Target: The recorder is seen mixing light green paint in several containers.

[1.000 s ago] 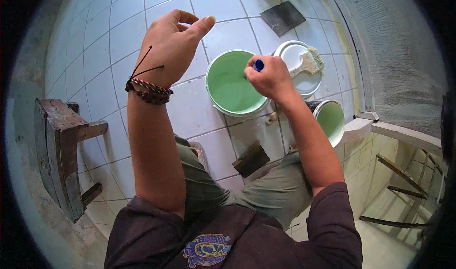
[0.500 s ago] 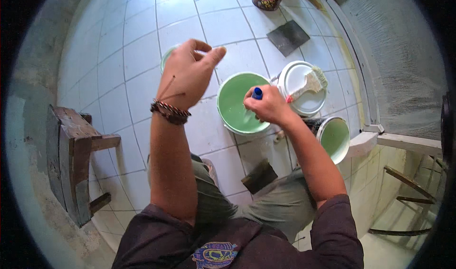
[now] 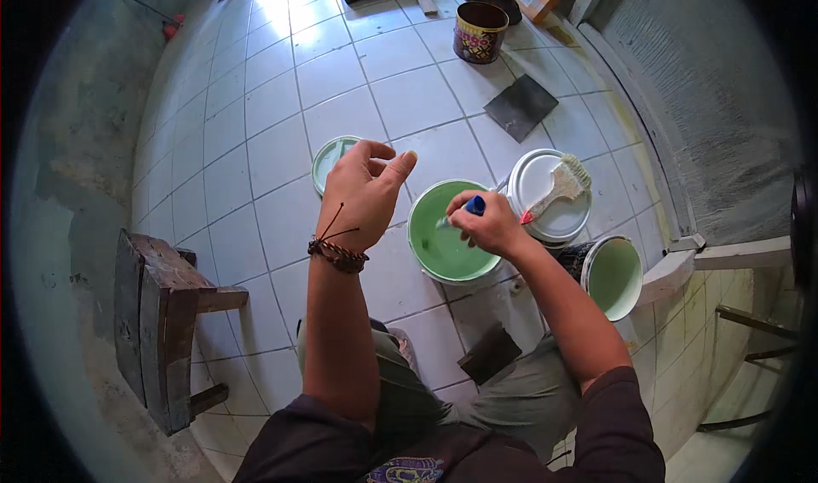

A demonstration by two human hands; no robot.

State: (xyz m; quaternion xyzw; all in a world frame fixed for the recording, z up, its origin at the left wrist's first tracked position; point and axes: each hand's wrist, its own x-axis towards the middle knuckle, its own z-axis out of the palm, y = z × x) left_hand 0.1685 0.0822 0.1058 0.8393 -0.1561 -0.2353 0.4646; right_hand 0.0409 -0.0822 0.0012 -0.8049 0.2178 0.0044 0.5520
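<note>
R hand [image 3: 487, 225]: grip closed round blue handle [image 3: 475, 205], held over R side of open bucket [image 3: 411, 248]; tool's lower end unclear. Bucket stands on tiled floor [image 3: 417, 99], green paint [image 3: 439, 251] inside. L hand [image 3: 360, 191]: grip part-spread, fingers curled, thumb slightly apart from forefinger, no item visible in it; posn. L of bucket, nr. round lid [image 3: 322, 166]. Wide brush [image 3: 564, 183] lies on white lid [image 3: 567, 219], R of bucket; open tub [image 3: 615, 283] w/ green interior adj.
</note>
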